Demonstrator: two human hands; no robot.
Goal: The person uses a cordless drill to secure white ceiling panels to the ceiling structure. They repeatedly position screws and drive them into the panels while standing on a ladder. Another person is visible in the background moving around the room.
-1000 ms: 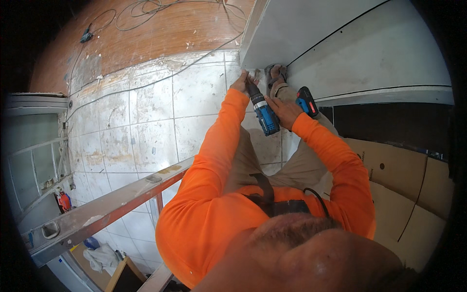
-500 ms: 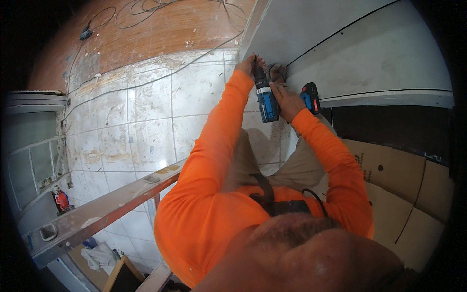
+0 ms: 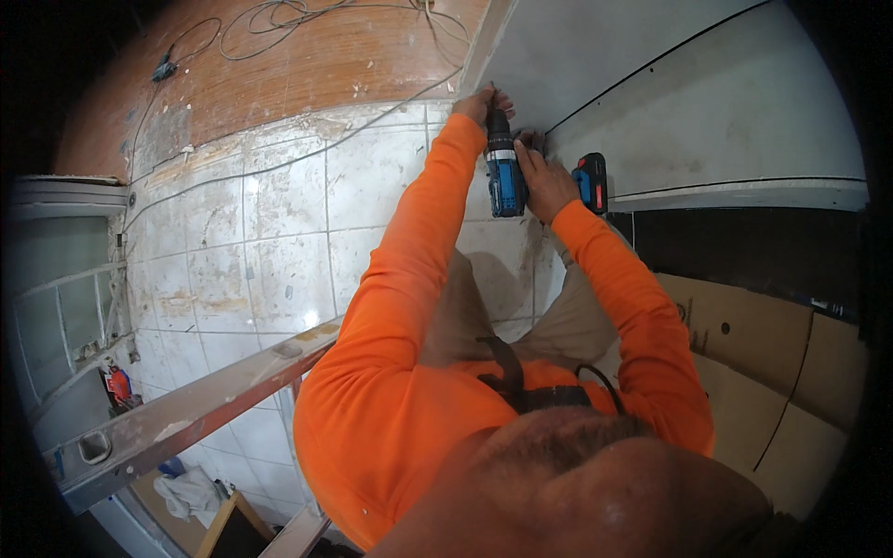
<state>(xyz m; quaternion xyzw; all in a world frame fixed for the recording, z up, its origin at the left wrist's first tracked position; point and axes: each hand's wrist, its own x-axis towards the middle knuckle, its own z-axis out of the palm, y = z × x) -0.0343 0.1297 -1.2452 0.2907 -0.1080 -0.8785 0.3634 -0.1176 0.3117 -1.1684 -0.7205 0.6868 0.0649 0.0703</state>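
Note:
My right hand (image 3: 549,183) is wrapped around the grip of a blue and black cordless drill (image 3: 506,177). The drill's black and red battery (image 3: 592,182) sticks out on the right of that hand. At the far end of the drill, beside the dark chuck (image 3: 498,124), is my left hand (image 3: 477,105). Its fingers are closed about the tip of the drill, with some fingertips showing on the chuck's right side. Whatever they pinch there is too small to make out. Close by the drill's tip stands a grey-white panel (image 3: 577,56).
Stained white tiles (image 3: 288,195) meet a wooden floor (image 3: 307,56) with a grey cable (image 3: 307,153) across them. A paint-spattered metal ladder (image 3: 205,391) lies at the left. Cardboard (image 3: 744,307) sits at the right, below a dark strip (image 3: 744,246).
The drill and both my hands have shifted slightly farther from me, the drill also a little to the left. The left hand stays at the drill's tip.

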